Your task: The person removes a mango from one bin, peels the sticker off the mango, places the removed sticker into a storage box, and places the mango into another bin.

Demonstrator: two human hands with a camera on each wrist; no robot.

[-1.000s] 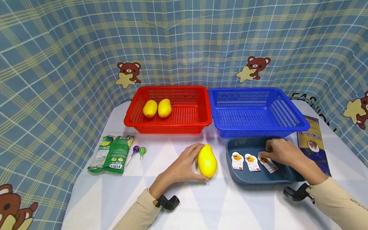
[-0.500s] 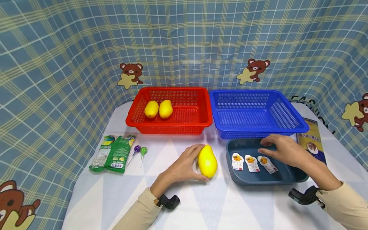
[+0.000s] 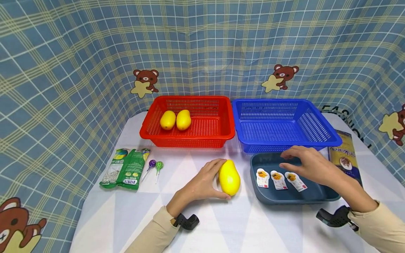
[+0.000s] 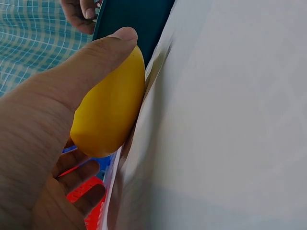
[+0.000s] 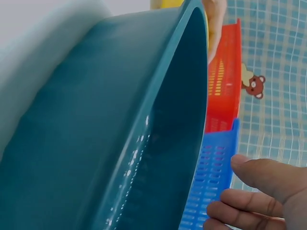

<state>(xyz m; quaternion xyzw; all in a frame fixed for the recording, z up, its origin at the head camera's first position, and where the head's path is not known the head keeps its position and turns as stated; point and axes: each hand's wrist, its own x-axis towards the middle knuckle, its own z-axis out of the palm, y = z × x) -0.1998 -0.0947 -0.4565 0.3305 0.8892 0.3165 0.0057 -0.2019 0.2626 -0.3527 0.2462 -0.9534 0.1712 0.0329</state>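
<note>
My left hand [image 3: 204, 182] grips a yellow mango [image 3: 229, 178] on the table, with the thumb at its near end and the fingers at its far end. In the left wrist view the thumb lies along the mango [image 4: 112, 108]. Over the dark teal tray [image 3: 264, 200] hovers my right hand [image 3: 311, 165], holding nothing, its thumb and fingers apart. Three white cards with mango pictures lie in a row in the tray: a left card [image 3: 262, 178], a middle card [image 3: 279, 180] and a slanted right card [image 3: 296, 181].
A red basket [image 3: 190, 142] with two yellow mangoes [image 3: 175, 120] stands at the back. Beside it is a blue basket [image 3: 288, 144]. To the left lie a green Fox's bag [image 3: 131, 172], a purple lollipop [image 3: 152, 163] and a green lollipop [image 3: 159, 165]. A blue-gold packet [image 3: 346, 158] is at right.
My right hand has let go of the right card and lifted off it, rising over the tray's far side. The left hand keeps its hold on the mango.
</note>
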